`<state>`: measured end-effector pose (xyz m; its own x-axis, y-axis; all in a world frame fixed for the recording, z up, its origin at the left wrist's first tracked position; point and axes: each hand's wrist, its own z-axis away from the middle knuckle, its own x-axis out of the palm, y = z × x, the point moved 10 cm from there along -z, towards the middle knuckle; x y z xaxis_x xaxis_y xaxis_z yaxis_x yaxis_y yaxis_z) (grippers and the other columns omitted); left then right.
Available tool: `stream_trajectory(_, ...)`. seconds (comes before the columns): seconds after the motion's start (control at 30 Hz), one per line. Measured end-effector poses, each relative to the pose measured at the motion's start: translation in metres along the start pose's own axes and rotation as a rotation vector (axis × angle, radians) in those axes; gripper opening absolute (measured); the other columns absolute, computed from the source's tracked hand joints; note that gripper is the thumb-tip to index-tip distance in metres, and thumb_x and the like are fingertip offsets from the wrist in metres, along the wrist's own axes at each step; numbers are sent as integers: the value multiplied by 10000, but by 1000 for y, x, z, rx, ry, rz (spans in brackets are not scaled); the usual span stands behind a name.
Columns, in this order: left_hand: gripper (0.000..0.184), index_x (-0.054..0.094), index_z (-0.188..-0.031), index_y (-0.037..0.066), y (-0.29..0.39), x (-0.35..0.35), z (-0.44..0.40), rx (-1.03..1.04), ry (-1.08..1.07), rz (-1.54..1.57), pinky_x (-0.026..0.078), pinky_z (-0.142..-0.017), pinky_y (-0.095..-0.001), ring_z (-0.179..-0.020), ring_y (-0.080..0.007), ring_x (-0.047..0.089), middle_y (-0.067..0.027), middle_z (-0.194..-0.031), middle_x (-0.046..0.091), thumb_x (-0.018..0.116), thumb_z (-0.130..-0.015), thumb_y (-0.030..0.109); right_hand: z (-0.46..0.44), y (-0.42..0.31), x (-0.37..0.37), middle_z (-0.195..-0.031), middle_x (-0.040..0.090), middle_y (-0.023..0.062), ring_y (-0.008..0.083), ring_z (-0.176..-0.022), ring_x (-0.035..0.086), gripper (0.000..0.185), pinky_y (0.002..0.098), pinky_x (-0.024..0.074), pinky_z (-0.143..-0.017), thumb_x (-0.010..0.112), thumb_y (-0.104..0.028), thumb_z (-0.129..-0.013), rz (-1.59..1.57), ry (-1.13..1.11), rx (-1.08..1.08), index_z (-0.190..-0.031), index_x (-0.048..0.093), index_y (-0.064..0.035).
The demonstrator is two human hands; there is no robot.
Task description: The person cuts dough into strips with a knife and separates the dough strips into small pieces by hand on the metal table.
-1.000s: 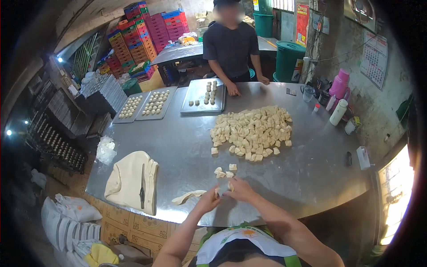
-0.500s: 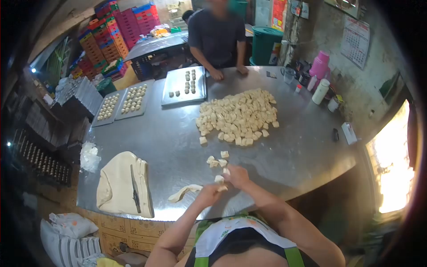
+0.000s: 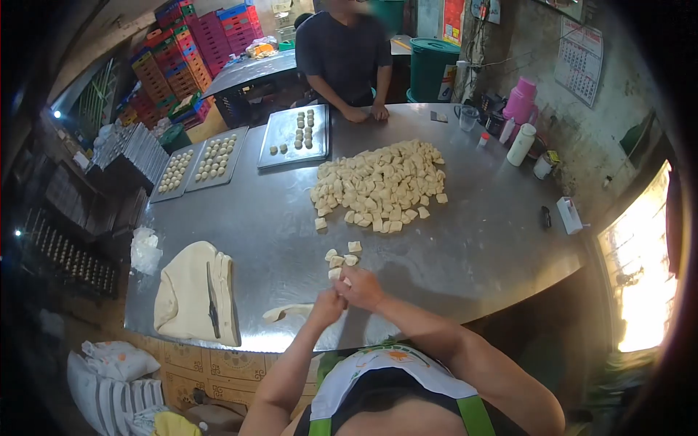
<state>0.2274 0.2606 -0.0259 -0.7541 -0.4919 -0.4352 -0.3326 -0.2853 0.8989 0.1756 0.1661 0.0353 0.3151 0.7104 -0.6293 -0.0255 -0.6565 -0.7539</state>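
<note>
Close together at the table's near edge are my two hands. My left hand [image 3: 327, 308] is closed around the end of a dough strip [image 3: 289, 311] that trails to the left. Touching it, my right hand [image 3: 360, 288] has its fingers pressed together; what lies between them is hidden. Several cut dough pieces [image 3: 354, 246] lie just beyond my fingertips. Farther out is a large heap of dough pieces [image 3: 382, 185]. On the left, a knife [image 3: 211, 301] rests on a big folded slab of dough [image 3: 182, 291].
A co-worker [image 3: 345, 58] stands across the steel table [image 3: 269, 247], hands on its far edge. Trays of dough balls [image 3: 294, 138] sit at the far left. A pink thermos [image 3: 520, 102], a white bottle [image 3: 521, 145] and a white box [image 3: 569, 216] are at the right.
My hands have come together, and the dough strip between them is now mostly covered. The view has shifted, so the table's contents appear farther left and higher. The co-worker's hands are closer together.
</note>
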Motion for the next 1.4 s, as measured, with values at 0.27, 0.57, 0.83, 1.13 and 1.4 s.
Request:
stream_trajectory(0.27,289,672,-1178,67,29,-7,31,95,158,57,533,-734,-353,-770,-333,664,-125,-882,702,622,-895,30,14,24,-14,-1018,653,166,341,-922,657,420,432,514,-767,714,-347,-819,342,138,-109,-1138,621,-91)
stream_trajectory(0.57,216,696,-1095,67,2,-41,25,74,281,-63,532,-710,-360,-748,-324,662,-115,-811,686,639,-887,57,-4,-25,11,-909,647,159,341,-887,651,343,412,517,-780,699,-347,-850,-236,-14,-158,-1004,629,-49)
stream_trajectory(0.83,193,683,-1086,46,32,1,21,37,-147,-88,523,-698,-401,-733,-344,659,-111,-774,666,603,-923,111,-4,41,-9,-972,664,164,355,-915,656,347,436,517,-794,705,-308,-837,348,-52,207,-1054,630,-48)
stream_trajectory(1.13,287,599,-1220,16,45,-41,-2,513,297,72,535,-750,-376,-783,-330,667,-114,-935,679,558,-966,142,-2,-21,-3,-946,676,192,386,-914,663,421,477,518,-805,712,-369,-806,-219,26,-93,-1065,620,-50)
stream_trajectory(1.4,383,560,-1339,46,22,36,3,-36,-322,-458,528,-816,-352,-793,-325,669,-104,-973,699,566,-962,112,2,70,-21,-947,681,192,397,-909,658,399,469,522,-799,706,-359,-804,211,-6,222,-1045,633,-50)
